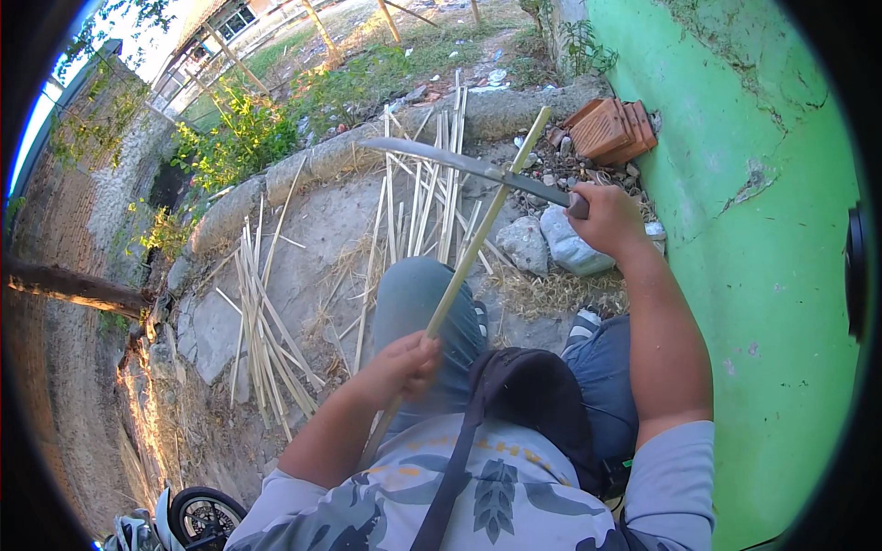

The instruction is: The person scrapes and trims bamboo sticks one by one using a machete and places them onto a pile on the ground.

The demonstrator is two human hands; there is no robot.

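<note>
My left hand (404, 369) is closed round a long pale bamboo strip (473, 246), which slants up and to the right from beside my waist. In my right hand (606, 219) is the dark handle of a long-bladed machete (450, 158). The blade points left and crosses the strip near its upper end; whether it cuts into the strip I cannot tell. Ahead of my knees lies a loose pile of split bamboo strips (427, 197), partly propped on a low ledge. A second bundle of strips (262, 321) is spread on the ground to the left.
A green wall (753, 275) runs along my right side. Stacked orange roof tiles (611, 133) and pale rocks (570, 241) sit by it. The low concrete ledge (331, 151) crosses ahead. At left are a wooden pole (73, 286) and, lower down, a motorcycle wheel (207, 516).
</note>
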